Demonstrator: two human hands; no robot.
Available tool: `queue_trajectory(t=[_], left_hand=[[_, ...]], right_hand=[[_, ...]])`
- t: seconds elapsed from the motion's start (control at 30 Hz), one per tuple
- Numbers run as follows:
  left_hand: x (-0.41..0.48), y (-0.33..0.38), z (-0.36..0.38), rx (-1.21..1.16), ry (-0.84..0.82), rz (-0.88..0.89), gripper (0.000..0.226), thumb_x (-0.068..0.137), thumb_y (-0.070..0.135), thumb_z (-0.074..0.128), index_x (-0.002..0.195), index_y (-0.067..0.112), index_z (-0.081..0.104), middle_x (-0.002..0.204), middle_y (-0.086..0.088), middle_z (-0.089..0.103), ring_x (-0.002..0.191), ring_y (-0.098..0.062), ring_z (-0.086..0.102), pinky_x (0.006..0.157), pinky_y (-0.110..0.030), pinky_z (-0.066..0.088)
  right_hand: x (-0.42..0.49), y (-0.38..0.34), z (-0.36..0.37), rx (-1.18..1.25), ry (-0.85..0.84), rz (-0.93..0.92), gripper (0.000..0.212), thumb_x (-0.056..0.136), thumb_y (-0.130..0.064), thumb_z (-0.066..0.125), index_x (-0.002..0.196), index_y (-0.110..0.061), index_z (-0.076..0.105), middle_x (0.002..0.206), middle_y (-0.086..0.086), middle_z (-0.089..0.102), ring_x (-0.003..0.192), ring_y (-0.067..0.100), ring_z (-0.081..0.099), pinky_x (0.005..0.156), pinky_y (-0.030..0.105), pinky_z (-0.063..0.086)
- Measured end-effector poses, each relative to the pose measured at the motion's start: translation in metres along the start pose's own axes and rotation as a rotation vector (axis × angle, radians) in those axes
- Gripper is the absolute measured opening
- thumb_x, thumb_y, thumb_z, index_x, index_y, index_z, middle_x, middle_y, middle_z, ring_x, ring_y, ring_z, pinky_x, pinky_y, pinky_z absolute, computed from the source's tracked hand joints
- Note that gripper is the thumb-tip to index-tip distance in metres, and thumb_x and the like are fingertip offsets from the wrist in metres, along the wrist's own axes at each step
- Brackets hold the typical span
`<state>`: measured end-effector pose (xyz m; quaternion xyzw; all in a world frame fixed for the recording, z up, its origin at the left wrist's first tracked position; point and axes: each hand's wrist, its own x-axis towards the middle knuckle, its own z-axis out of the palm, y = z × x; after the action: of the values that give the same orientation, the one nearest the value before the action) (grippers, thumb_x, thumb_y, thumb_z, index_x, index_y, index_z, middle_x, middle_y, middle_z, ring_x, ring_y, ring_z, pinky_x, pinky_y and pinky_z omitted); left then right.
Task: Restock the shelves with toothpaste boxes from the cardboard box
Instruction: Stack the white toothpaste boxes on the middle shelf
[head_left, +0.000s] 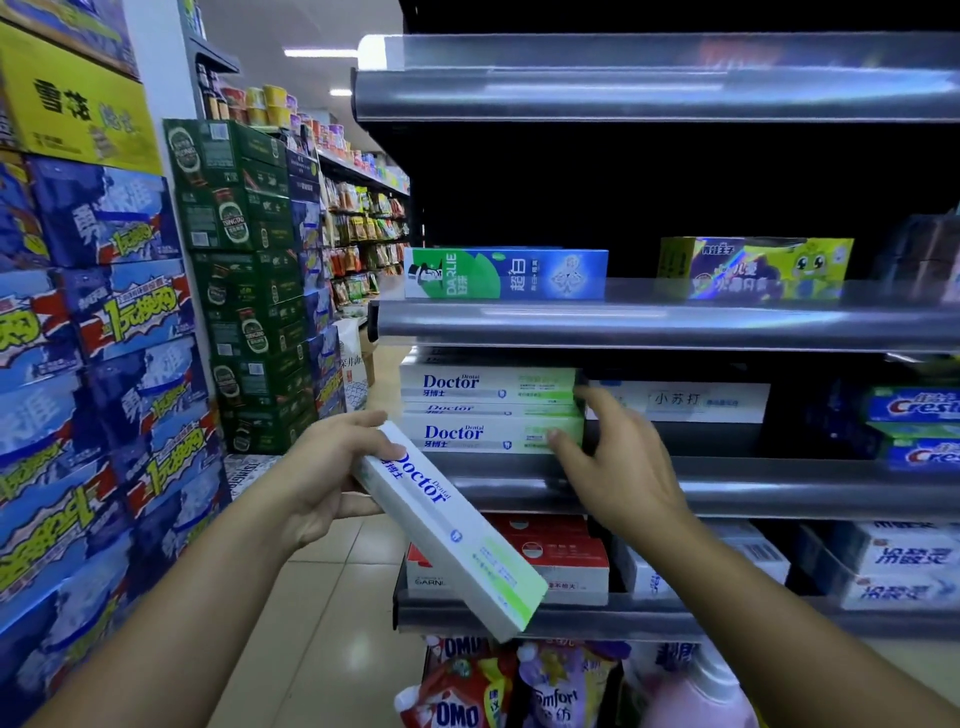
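The left grip (332, 467) clasps a tilted toothpaste box (452, 530). Just right of it, the right grip (618, 462), fingers spread wide, touches the shelved stack (488, 410). Placing step, I'd say; next, level it onto that stack.

Toothpaste box (452, 525): long, white w/ blue "Doctor" print and green end, closed. Held in my left hand (327, 467) at its upper end. Pose: tilted, green end pointing down-right, in front of the shelf (779, 483) edge. Stack of Doctor boxes (488, 410): same type, lying flat, long faces outward, at left end of that shelf. My right hand (618, 462) touches the stack's right end w/ straight fingers.
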<state>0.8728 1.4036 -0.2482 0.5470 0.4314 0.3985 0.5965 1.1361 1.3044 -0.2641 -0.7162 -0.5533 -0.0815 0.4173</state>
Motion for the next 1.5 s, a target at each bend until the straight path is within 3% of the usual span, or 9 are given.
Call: queue_trajectory(t=[0.1,0.2,0.4,0.53,0.83,0.97,1.13,1.27,1.5], left_hand=[[-0.008,-0.004,-0.006,-0.170,0.070,0.071,0.037,0.084,-0.001,0.069,0.118,0.013,0.065,0.104,-0.016,0.069,0.079,-0.028,0.075,0.061,-0.040,0.063],[-0.014,-0.007,-0.002,-0.363,0.103,0.120,0.029,0.087,-0.002,0.066,0.115,0.005,0.064,0.095,-0.014,0.067,0.071,-0.024,0.077,0.062,-0.040,0.064],[-0.010,-0.011,0.026,-0.527,0.137,0.207,0.035,0.092,-0.002,0.064,0.126,0.002,0.060,0.096,-0.016,0.077,0.088,-0.027,0.078,0.067,-0.037,0.064],[0.001,-0.007,0.033,-0.489,0.127,0.256,0.037,0.089,-0.002,0.070,0.124,0.007,0.062,0.110,-0.017,0.076,0.092,-0.025,0.077,0.066,-0.031,0.062],[0.035,0.013,0.034,-0.215,0.215,0.416,0.049,0.077,0.005,0.087,0.120,0.018,0.068,0.128,-0.012,0.071,0.120,-0.026,0.067,0.107,-0.047,0.051],[0.046,0.010,0.035,-0.170,0.257,0.424,0.042,0.078,0.006,0.087,0.108,0.026,0.067,0.130,-0.010,0.069,0.121,-0.024,0.066,0.107,-0.047,0.051],[0.051,-0.004,0.033,0.000,0.345,0.421,0.041,0.075,0.021,0.091,0.109,0.029,0.070,0.118,0.000,0.073,0.109,-0.019,0.069,0.100,-0.049,0.056],[0.061,-0.005,0.023,0.104,0.209,0.354,0.070,0.073,0.017,0.092,0.135,0.019,0.060,0.134,0.000,0.066,0.124,-0.021,0.062,0.105,-0.047,0.052],[0.073,-0.015,0.022,0.179,-0.053,0.316,0.026,0.093,0.015,0.075,0.117,0.019,0.069,0.108,0.002,0.079,0.098,-0.019,0.076,0.086,-0.036,0.059]], right_hand=[[-0.030,0.001,-0.010,0.108,0.158,-0.003,0.030,0.091,-0.055,0.060,0.107,-0.032,0.068,0.094,-0.023,0.065,0.097,0.006,0.060,0.073,0.029,0.048],[-0.055,-0.004,-0.017,0.413,0.044,0.184,0.045,0.078,-0.076,0.061,0.078,-0.032,0.073,0.078,-0.016,0.071,0.072,0.003,0.067,0.061,0.027,0.051],[-0.057,-0.018,-0.030,0.909,-0.145,0.361,0.040,0.067,-0.045,0.083,0.089,-0.011,0.079,0.086,0.010,0.077,0.071,0.026,0.073,0.066,0.035,0.062],[-0.039,-0.016,-0.029,0.852,-0.068,0.384,0.035,0.074,-0.006,0.086,0.107,-0.006,0.074,0.093,0.012,0.078,0.086,0.027,0.076,0.077,0.038,0.064],[0.028,-0.012,-0.013,0.626,0.059,0.308,0.027,0.073,-0.004,0.088,0.082,-0.023,0.072,0.081,-0.008,0.077,0.077,0.011,0.075,0.082,0.039,0.062],[0.038,-0.007,0.003,0.558,0.089,0.279,0.031,0.076,-0.011,0.087,0.079,-0.031,0.065,0.067,-0.022,0.070,0.071,0.000,0.072,0.066,0.021,0.059],[0.033,0.001,0.012,0.268,0.008,0.240,0.028,0.083,-0.015,0.078,0.109,-0.024,0.075,0.101,-0.010,0.075,0.084,0.012,0.069,0.076,0.032,0.060],[0.036,0.002,0.006,0.286,0.033,0.246,0.036,0.074,-0.027,0.089,0.105,-0.027,0.070,0.077,-0.026,0.055,0.066,-0.009,0.048,0.057,0.017,0.041],[0.049,0.000,0.006,0.274,-0.181,0.268,0.026,0.087,-0.022,0.079,0.112,-0.017,0.072,0.109,-0.001,0.075,0.097,0.022,0.069,0.092,0.040,0.056]])
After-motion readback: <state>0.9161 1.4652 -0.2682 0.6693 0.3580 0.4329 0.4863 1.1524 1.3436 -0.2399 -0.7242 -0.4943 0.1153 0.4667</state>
